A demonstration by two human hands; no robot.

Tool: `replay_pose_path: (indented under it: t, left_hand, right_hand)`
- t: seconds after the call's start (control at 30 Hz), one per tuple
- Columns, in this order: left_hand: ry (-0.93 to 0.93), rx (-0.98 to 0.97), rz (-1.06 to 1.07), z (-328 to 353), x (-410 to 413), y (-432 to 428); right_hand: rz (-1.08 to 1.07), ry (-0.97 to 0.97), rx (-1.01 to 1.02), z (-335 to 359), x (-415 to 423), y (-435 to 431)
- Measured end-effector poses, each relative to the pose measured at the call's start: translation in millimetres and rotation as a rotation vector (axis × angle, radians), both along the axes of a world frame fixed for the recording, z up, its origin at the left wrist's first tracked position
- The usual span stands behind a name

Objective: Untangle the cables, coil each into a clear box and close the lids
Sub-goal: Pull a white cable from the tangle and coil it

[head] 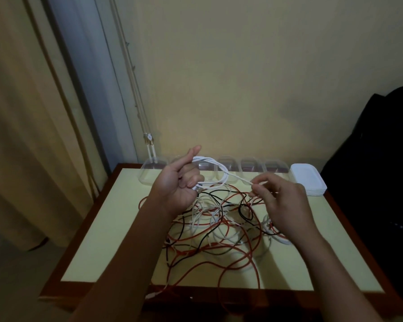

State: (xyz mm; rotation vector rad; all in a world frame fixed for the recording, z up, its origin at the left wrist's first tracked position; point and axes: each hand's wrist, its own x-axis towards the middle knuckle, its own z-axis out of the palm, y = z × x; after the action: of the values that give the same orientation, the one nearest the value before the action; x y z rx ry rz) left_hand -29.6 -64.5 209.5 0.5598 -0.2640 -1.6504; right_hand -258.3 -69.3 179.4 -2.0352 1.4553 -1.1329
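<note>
Left hand (179,182) is gripping white cable (239,177) loops; right hand (282,201) is pinching its strand. Clear boxes (228,169) are standing open behind, lids (308,180) stacked beside.

Left grip (177,184) raised, forefinger up, fingers curled on white cable (237,177); right grip (282,201) beside it pinches it.

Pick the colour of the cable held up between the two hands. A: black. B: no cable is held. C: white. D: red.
C: the white cable loops over the left hand and runs to the pinch of the right hand, while the red cables and black cables lie on the table.
</note>
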Motion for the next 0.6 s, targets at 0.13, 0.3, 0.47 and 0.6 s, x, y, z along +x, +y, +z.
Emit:
replay_pose_path:
  t: [0.13, 0.3, 0.47, 0.6]
  left_hand:
    - [0.110, 0.003, -0.030, -6.5, -9.7, 0.6]
    - [0.136, 0.002, -0.026, -14.6, -22.1, 1.4]
    - [0.124, 0.006, -0.020, -10.9, -31.0, 2.1]
    - [0.142, 0.003, -0.033, -8.7, -34.4, 1.5]
  right_hand:
    - [-0.028, 0.118, -0.226, -23.2, 15.0, 0.7]
    - [-0.056, -0.081, -0.116, -32.2, 35.8, 10.5]
    - [-0.103, -0.728, 0.225, -23.6, 53.8, 18.0]
    - [-0.054, -1.141, 0.387, -11.3, 56.0, 18.4]
